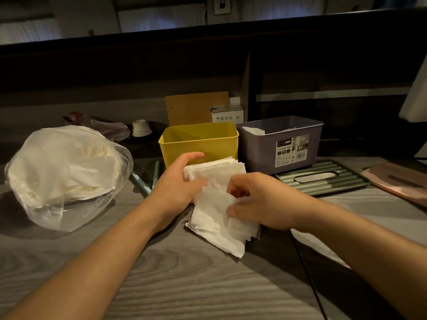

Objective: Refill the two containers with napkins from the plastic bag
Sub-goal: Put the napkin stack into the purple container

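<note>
Between both hands (208, 190), napkins (217, 202), gripped

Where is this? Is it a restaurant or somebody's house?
Probably a cafe or restaurant counter, though I can't be sure. Two napkin containers, yellow and purple, stand on a wood-grain counter, beside a big plastic bag of spare napkins.

Dim home desk nook: wood-grain desk (184, 285), dark shelving (323, 72) behind the hands, curtained windows (161, 17) beyond.
</note>
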Tool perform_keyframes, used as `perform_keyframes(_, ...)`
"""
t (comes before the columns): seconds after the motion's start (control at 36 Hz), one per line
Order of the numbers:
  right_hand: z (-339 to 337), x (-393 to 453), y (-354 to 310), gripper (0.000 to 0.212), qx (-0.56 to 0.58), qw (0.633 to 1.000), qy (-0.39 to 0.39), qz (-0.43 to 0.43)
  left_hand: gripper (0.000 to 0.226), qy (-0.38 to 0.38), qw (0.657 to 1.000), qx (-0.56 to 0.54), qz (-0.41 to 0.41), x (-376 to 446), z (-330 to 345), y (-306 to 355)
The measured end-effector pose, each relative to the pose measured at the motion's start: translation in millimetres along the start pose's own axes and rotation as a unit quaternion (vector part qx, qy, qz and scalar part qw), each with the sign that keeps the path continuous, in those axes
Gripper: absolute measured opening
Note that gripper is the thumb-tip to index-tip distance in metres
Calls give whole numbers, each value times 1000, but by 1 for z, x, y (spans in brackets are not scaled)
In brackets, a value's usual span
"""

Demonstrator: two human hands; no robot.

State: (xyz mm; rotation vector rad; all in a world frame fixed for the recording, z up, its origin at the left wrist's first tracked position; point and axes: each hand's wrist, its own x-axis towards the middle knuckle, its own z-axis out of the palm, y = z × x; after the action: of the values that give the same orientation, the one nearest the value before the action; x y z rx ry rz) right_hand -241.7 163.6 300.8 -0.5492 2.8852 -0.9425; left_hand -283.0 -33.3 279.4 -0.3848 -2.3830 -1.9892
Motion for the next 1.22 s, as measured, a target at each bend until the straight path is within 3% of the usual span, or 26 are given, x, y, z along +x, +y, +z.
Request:
perform_keyframes(0.17, -7, 0, 2, 35, 147, 988, 40, -22, 43, 7, 1000, -14, -9, -2, 1, 2)
perform_keyframes(0.33, -14, 5, 10, 26, 209, 964, 143, -79, 40, -2, 1000, 14, -16, -2, -1, 4)
perform_keyframes(0.44, -11, 8, 12, 28, 136, 963, 209, -103, 39, -14, 1000, 6, -21, -3, 0, 6)
perform_keyframes(0.56, -1, 15, 17, 28, 91, 967, 217, -95, 28, -4, 1000, -2, -22, -5, 3, 9)
perform_keyframes(0.64, 4, 19, 18, 28, 107, 963, 226, -102, 31, -15, 999, -32, -23, -6, 3, 10)
perform_keyframes(0.78, 8, 26, 16, 28, 162, 946, 253, -121, 59, -63, 998, 17, 2, -7, 3, 9)
perform_keyframes(0.86, 12, 27, 17, 28, 216, 936, 256, -108, 71, -73, 997, -12, 0, -7, 2, 9)
perform_keyframes(0.94, 13, 28, 18, 28, 234, 931, 260, -101, 67, -64, 998, 10, -6, -6, 2, 7)
perform_keyframes(1.03, 12, 28, 17, 32, 203, 941, 251, -99, 55, -30, 999, 24, 7, -3, 3, 3)
perform_keyframes(1.17, 2, 22, 10, 31, 15, 939, 323, -116, 52, 22, 998, 49, 31, 1, 0, -2)
perform_keyframes(1.22, -5, 12, 3, 19, -25, 952, 284, -113, 51, 33, 998, 43, 29, 2, -2, -3)
